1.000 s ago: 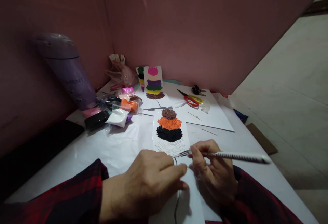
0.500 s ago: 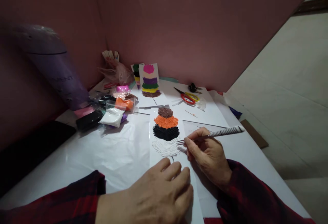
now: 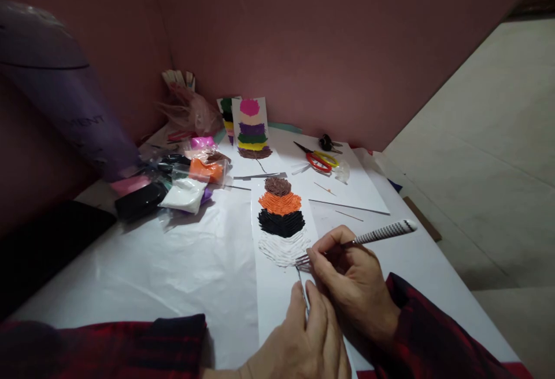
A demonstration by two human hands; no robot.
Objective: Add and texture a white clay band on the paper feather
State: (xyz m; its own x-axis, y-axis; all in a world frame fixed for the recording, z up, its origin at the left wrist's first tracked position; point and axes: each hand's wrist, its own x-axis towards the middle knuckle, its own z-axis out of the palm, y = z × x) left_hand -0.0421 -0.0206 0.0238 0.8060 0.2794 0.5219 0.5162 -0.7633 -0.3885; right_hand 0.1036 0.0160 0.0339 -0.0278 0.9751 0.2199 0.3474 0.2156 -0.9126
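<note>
A white card (image 3: 271,292) lies in front of me, bearing textured bands of brown, orange, black and white clay (image 3: 284,247). My right hand (image 3: 353,281) pinches a fork (image 3: 381,232) with a patterned handle, its tines at the lower right edge of the white band. Below that band, my left hand (image 3: 307,333) rests on the card, thumb and index finger apart on either side of a thin dark line. Nothing can be seen held in it.
Bagged clay (image 3: 184,194) lies at the left, near a purple bottle (image 3: 65,96) and a dark flat object (image 3: 56,246). Finished cards (image 3: 252,127) lean at the back. Scissors (image 3: 318,161) and thin needles (image 3: 349,215) lie to the right.
The fork in my right hand has moved down along the white band's right edge. My left hand has shifted right and downward, its thumb and index finger now spread around the dark line.
</note>
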